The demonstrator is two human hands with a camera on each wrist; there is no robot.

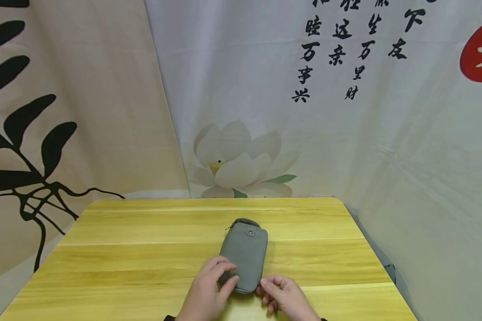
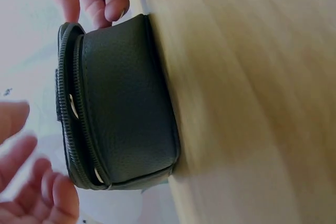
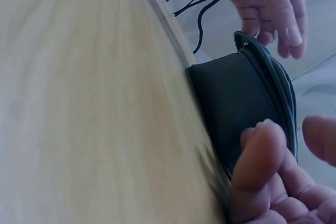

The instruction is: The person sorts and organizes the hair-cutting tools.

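A grey leather-look zip pouch (image 1: 247,254) lies on the table, its snap tab at the far end. Its zipper (image 2: 73,103) runs round the upper edge, and the two toothed tracks stand slightly apart. At the pouch's near left corner is my left hand (image 1: 209,287), thumb and fingers spread and loosely bent. My right hand (image 1: 283,296) is by the near right corner, fingertips close to the side wall. In the right wrist view, a gap separates the right thumb (image 3: 321,139) from its forefinger. Whether the fingertips touch the pouch is hard to tell.
The pouch rests on a wood-grain table (image 1: 144,249). Behind and beside it hang printed cloth curtains (image 1: 241,89) with a lotus, dark leaves and written characters. The table's right edge (image 1: 379,258) borders the cloth.
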